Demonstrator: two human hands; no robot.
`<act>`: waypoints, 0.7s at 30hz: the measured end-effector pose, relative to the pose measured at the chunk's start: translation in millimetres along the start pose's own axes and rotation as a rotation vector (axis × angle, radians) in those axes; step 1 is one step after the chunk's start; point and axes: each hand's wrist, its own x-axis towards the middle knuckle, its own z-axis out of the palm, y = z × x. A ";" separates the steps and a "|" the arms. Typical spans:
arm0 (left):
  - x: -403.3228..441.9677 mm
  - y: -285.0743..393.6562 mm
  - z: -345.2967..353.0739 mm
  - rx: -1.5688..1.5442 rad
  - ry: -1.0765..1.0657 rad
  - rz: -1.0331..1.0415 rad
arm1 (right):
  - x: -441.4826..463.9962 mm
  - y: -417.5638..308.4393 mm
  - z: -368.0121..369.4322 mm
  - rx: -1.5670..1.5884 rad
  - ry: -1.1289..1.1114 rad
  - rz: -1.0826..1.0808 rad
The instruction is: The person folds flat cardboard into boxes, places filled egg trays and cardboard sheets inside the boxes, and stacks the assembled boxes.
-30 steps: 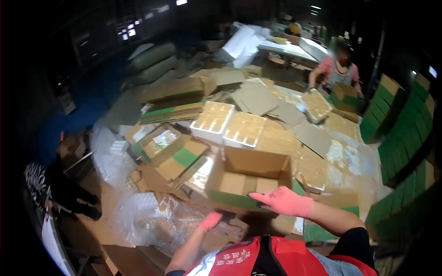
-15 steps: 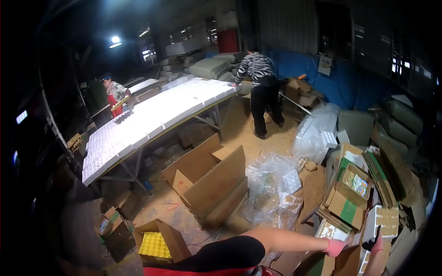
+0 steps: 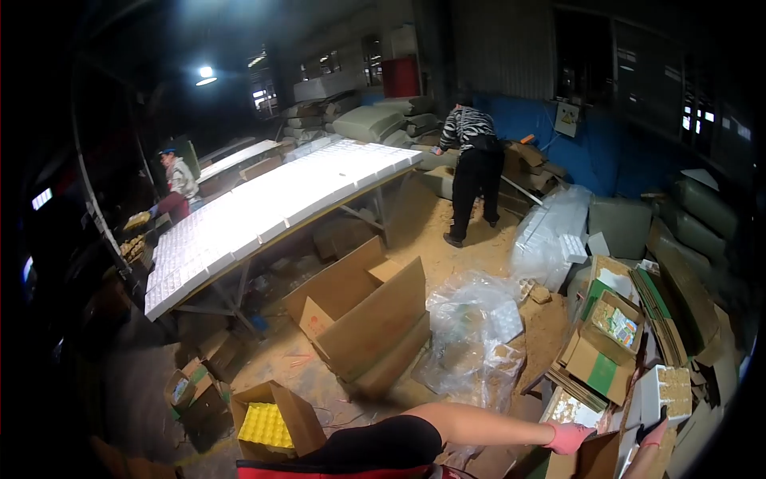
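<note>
Firstly, at the nearest point, the wearer's two hands, in pink gloves with dark fingertips, are at an open carton (image 3: 598,458) along the lower edge of view. The left hand (image 3: 568,437) is at the carton's rim, its arm stretched across from a black sleeve; whether its fingers are closed on the cardboard, I cannot tell. The right hand (image 3: 654,432) is beside the carton, one finger extended, close to a white foam block (image 3: 672,393) with a tan top; its grip cannot be determined either. The carton lies between the two hands, partly cut off by the frame.

Just beyond them, a smaller box (image 3: 613,326) containing printed packets sits on flattened cardboard with a green band (image 3: 600,372). To the wearer's left, a box (image 3: 304,413) with a yellow moulded tray (image 3: 266,425) inside is noted near the sleeve. Next come crumpled clear plastic (image 3: 472,315) and a large carton (image 3: 375,327) with raised flaps, both on the floor.

Farther off, white slabs (image 3: 279,199) cover a long tabletop. A person in a zebra-patterned top (image 3: 472,128) bends at its far end; another, in a cap (image 3: 179,180), is behind its far side. Grey-green sacks (image 3: 371,124) are stacked at the back.
</note>
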 end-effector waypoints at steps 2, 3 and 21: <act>8.5 -8.7 10.7 -0.095 0.038 0.004 | -45.3 -16.6 -28.7 -0.014 0.002 -0.155; 13.6 -14.1 15.1 -0.090 0.046 0.010 | -76.2 -27.1 -36.2 -0.021 0.004 -0.233; 82.8 -15.0 -20.8 -1.002 -0.533 0.265 | -550.9 -49.7 96.9 -0.633 0.098 0.286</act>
